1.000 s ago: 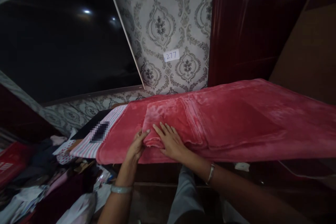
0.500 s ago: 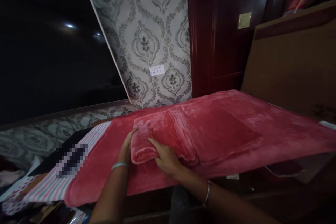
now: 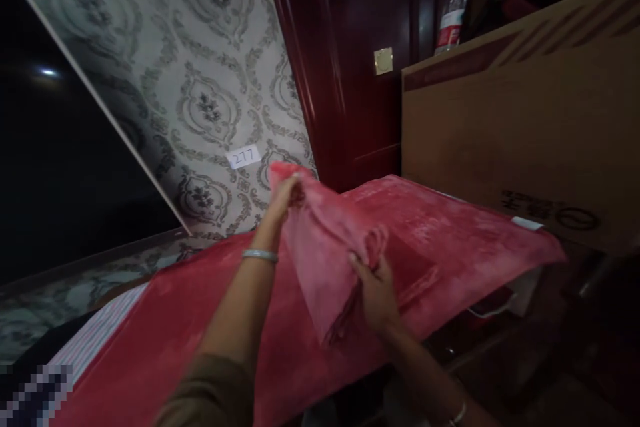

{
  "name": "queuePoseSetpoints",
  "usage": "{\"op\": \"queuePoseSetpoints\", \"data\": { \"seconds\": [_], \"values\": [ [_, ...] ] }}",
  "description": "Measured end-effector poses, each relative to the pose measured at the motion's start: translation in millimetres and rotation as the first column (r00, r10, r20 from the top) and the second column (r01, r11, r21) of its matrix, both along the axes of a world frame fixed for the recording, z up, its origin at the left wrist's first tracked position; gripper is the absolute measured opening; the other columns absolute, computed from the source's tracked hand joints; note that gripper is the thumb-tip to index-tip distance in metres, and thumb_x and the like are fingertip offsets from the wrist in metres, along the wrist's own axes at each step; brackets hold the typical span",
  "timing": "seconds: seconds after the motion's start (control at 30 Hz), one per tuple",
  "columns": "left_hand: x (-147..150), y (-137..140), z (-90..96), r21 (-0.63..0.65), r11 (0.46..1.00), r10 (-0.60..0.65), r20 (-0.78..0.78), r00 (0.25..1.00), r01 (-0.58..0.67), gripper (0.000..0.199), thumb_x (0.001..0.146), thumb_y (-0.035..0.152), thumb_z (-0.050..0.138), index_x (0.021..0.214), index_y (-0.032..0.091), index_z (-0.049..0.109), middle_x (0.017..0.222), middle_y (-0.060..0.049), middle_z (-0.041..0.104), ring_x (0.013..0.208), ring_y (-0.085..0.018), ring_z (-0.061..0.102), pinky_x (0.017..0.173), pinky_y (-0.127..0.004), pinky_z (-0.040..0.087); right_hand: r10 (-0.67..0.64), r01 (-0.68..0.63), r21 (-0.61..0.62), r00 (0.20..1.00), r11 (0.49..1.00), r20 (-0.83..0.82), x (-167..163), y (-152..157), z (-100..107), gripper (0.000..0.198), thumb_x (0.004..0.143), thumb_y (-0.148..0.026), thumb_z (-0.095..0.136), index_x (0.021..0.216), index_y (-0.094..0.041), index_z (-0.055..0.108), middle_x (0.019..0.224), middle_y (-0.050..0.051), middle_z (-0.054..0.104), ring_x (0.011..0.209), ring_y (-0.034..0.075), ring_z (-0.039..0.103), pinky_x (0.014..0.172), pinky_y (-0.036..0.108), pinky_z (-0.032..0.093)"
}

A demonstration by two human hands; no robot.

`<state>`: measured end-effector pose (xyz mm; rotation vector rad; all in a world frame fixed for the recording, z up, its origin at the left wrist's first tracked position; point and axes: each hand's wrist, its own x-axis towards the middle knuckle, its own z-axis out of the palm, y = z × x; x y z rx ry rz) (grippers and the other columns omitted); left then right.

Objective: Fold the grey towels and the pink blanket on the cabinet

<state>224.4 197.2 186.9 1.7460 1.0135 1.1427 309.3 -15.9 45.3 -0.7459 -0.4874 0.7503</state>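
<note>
A folded pink-red plush blanket (image 3: 325, 247) is raised and tilted above a wide surface draped with a matching pink-red plush cloth (image 3: 210, 327). My left hand (image 3: 286, 195) grips its far left end, fingers closed on the fabric. At the near right end, my right hand (image 3: 376, 290) is closed on the rolled edge, thumb on the outer side. Loose layers of the blanket hang down between the two hands. Some fingers of both hands are hidden behind the fabric.
A large cardboard box (image 3: 500, 127) stands at the right, with a plastic bottle (image 3: 453, 13) behind its top edge. On the left is a dark television screen (image 3: 60, 140). A paper label (image 3: 244, 157) reading 277 is on the patterned wall. Striped fabric (image 3: 107, 323) lies at the lower left.
Both hands have lifted the folded blanket off the draped cloth and turned it, the left end going up and back. The head view has swung to the right.
</note>
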Motion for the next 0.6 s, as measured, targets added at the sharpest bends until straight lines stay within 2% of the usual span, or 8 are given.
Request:
{"op": "queuePoseSetpoints", "data": {
  "seconds": [0.03,0.07,0.1,0.2,0.3,0.43,0.53,0.6],
  "values": [
    [28,-3,-12.8,0.054,0.995,-0.079,-0.169,0.982,0.089,0.051,0.089,0.059,0.051,0.102,0.013,0.070,0.094,-0.012,0.074,0.088,-0.025,0.070,0.080,-0.037,0.058,-0.056,0.050,-0.070,0.995,0.996,-0.085,19,-1,-13,0.050,0.069,-0.041,0.081,0.113,-0.021,0.068,0.106,0.004,0.076,0.107,0.027,0.068,0.098,0.042,0.054],
    [52,-9,-30.0,0.111,0.979,-0.120,-0.369,0.922,0.172,0.050,0.094,0.054,0.044,0.109,0.014,0.069,0.106,-0.013,0.074,0.099,-0.025,0.069,0.089,-0.037,0.056,-0.096,0.074,-0.128,0.980,0.989,-0.172,35,-3,-27,0.052,0.064,-0.041,0.084,0.110,-0.021,0.068,0.101,0.003,0.076,0.105,0.027,0.069,0.096,0.042,0.055],
    [71,-15,-49.9,0.136,0.958,-0.133,-0.577,0.806,0.254,0.046,0.096,0.049,0.043,0.115,0.017,0.068,0.118,-0.012,0.073,0.110,-0.024,0.067,0.098,-0.037,0.053,-0.109,0.069,-0.164,0.962,0.984,-0.252,48,-5,-41,0.054,0.059,-0.040,0.086,0.107,-0.021,0.068,0.097,0.002,0.077,0.104,0.027,0.070,0.095,0.042,0.056],
    [99,-31,-109.1,0.109,0.949,-0.127,-0.727,0.675,0.296,0.043,0.087,0.040,0.062,0.124,0.019,0.068,0.138,-0.013,0.064,0.134,-0.033,0.054,0.116,-0.048,0.038,-0.010,-0.050,-0.143,0.922,0.988,-0.386,74,-15,-65,0.054,0.054,-0.035,0.089,0.102,-0.021,0.068,0.098,0.001,0.077,0.103,0.027,0.071,0.092,0.041,0.059],
    [96,-32,-139.7,0.149,0.944,-0.072,-0.777,0.625,0.294,0.052,0.089,0.038,0.061,0.136,0.017,0.061,0.153,-0.017,0.051,0.145,-0.035,0.041,0.121,-0.053,0.028,0.126,-0.184,-0.088,0.886,0.979,-0.446,89,-26,-63,0.051,0.058,-0.038,0.090,0.102,-0.022,0.069,0.102,0.002,0.078,0.103,0.027,0.071,0.088,0.040,0.060],
    [84,-3,-130.4,0.222,0.923,-0.021,-0.787,0.617,0.314,0.050,0.095,0.038,0.052,0.138,0.014,0.059,0.148,-0.016,0.057,0.137,-0.027,0.053,0.118,-0.040,0.037,0.176,-0.256,-0.098,0.850,0.962,-0.496,109,-35,-47,0.061,0.062,-0.049,0.089,0.113,-0.024,0.068,0.105,0.003,0.077,0.100,0.028,0.072,0.079,0.038,0.061],
    [82,28,-112.1,0.257,0.935,0.042,-0.765,0.642,0.246,0.047,0.097,0.033,0.046,0.137,0.011,0.060,0.148,-0.018,0.056,0.137,-0.027,0.053,0.118,-0.037,0.036,0.177,-0.266,-0.145,0.877,0.953,-0.447,123,-40,-47,0.065,0.063,-0.057,0.085,0.115,-0.024,0.066,0.106,0.004,0.076,0.092,0.025,0.072,0.069,0.033,0.059],
    [86,46,-104.4,0.246,0.942,0.042,-0.760,0.648,0.227,0.046,0.097,0.031,0.047,0.135,0.010,0.061,0.147,-0.019,0.057,0.135,-0.027,0.054,0.116,-0.036,0.037,0.108,-0.208,-0.226,0.916,0.952,-0.387,130,-43,-51,0.070,0.062,-0.060,0.085,0.118,-0.025,0.063,0.101,0.002,0.074,0.078,0.020,0.070,0.061,0.027,0.055]
  ]
}}
